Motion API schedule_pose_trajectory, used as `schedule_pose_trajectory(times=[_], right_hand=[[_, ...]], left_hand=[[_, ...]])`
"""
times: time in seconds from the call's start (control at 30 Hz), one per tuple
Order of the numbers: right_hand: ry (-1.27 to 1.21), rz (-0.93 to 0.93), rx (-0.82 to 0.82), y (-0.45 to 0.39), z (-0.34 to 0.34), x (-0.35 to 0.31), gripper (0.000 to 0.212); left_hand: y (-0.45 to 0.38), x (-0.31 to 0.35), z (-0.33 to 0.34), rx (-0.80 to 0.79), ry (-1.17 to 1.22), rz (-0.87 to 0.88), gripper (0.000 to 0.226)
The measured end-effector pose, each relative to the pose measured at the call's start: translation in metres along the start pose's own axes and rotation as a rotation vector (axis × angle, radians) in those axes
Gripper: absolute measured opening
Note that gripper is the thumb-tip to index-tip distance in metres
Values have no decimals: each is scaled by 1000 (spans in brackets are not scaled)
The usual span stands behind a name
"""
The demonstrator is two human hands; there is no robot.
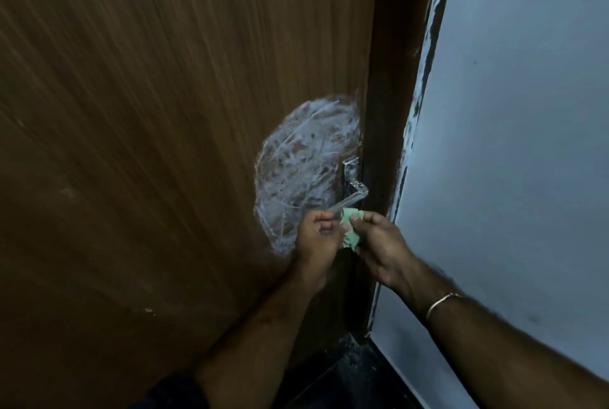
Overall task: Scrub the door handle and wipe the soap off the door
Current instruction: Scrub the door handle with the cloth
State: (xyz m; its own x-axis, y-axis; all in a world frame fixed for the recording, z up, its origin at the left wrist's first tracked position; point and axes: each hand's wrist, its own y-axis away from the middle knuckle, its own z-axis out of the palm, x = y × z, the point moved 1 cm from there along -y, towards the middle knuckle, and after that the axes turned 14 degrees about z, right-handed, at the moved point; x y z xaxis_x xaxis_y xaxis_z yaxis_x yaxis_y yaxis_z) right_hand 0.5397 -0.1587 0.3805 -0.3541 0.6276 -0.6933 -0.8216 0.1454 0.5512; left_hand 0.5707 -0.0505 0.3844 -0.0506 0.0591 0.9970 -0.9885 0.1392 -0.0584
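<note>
My right hand [379,244] sits just below the door handle [349,201], its grip pinching a small pale green cloth [449,230] between thumb and curled fingers; a thin bangle [443,301] circles that wrist. My left hand [316,237] is just left of it, beside the cloth, its grip curled round the free tip of the handle's lever. The cloth is crumpled, its top edge touching the lever near the tip and the rest hanging down between my two hands.

The handle is bright metal, a slim lever with its long axis slanting from the upper right, where it bends into the backplate [347,171], down to the lower left toward my left hand. The backplate stands upright above the lever, close to the door's right edge.

Left of the handle and above it, a rough oval of white soap [306,158] streaks the brown wood-grain door [164,112], scratched through with thin lines where the wood shows. Right of the handle runs the dark door frame [392,95], and beyond it a pale blue-grey wall [527,112], with ragged paint along the frame's edge.
</note>
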Motion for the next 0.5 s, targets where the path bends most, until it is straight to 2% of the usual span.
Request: schedule_pose_trajectory(times=[0.13, 0.3, 0.4, 0.5], right_hand=[[83, -38, -2, -5, 1, 8, 23], [107, -168, 200, -11, 2, -2, 10], [367, -332, 362, -17, -3, -15, 12], [598, -528, 469, -20, -2, -27, 17]], left_hand=[[-6, -11, 0, 100, -128, -7, 25], [-10, -16, -5, 137, -266, 66, 17], [-19, -16, -10, 126, -325, 107, 8], [-31, -15, -11, 81, -346, 149, 12]])
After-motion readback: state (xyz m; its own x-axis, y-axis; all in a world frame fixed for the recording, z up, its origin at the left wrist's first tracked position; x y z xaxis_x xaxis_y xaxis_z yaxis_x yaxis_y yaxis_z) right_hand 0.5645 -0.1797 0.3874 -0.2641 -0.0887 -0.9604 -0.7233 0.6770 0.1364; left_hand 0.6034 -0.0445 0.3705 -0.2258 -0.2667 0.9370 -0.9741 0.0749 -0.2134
